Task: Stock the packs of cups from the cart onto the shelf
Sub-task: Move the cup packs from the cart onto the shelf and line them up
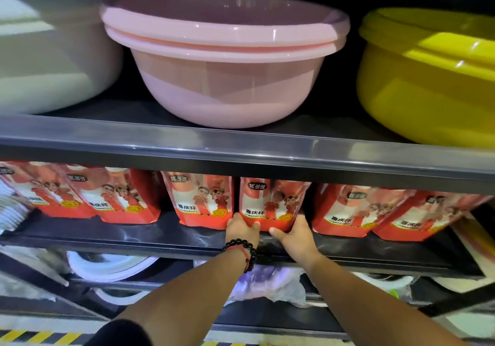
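Note:
A red pack of cups (270,201) stands upright on the dark middle shelf (134,234), in a row of several like packs. My left hand (241,229), with a black bead bracelet at the wrist, grips the pack's lower left corner. My right hand (293,234) holds its lower right corner. Another red pack (203,198) stands just to its left, and two leaning packs (356,211) lie to its right. The cart is out of view.
On the shelf above stand a white basin (53,58), stacked pink basins (225,58) and a yellow basin (428,77). Its grey front rail (241,150) overhangs the packs. White plates (112,265) and bagged goods (267,284) lie on lower shelves.

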{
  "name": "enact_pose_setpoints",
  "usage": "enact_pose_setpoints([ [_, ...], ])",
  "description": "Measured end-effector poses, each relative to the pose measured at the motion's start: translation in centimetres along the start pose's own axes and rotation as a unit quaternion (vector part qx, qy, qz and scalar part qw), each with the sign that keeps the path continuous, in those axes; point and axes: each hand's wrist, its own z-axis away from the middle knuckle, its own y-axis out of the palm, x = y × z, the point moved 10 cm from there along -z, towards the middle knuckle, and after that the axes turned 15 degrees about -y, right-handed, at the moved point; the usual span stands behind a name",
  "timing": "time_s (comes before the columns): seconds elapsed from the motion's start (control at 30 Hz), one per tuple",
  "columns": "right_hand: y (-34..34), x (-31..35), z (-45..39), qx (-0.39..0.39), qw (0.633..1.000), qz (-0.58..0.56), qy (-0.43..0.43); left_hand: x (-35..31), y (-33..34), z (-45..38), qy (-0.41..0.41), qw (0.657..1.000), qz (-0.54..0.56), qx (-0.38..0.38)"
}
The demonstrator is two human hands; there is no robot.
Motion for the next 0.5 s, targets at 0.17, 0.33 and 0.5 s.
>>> enact_pose_setpoints([
  [0.17, -0.5, 0.0, -1.6, 0.033, 0.998, 0.053, 0.012, -0.1, 0.7, -0.1, 0.005, 0.999, -0.018, -0.041],
  [0.33, -1.2, -1.1, -1.1, -0.007, 0.997, 0.068, 0.043, 0.1, 1.2, -0.4, -0.009, 0.998, -0.029, -0.052],
  [0.5, -0.9, -2.0, -1.3, 0.0, 0.995, 0.088, 0.053, 0.5, 1.4, -0.7, -0.02, 0.998, -0.021, -0.057],
])
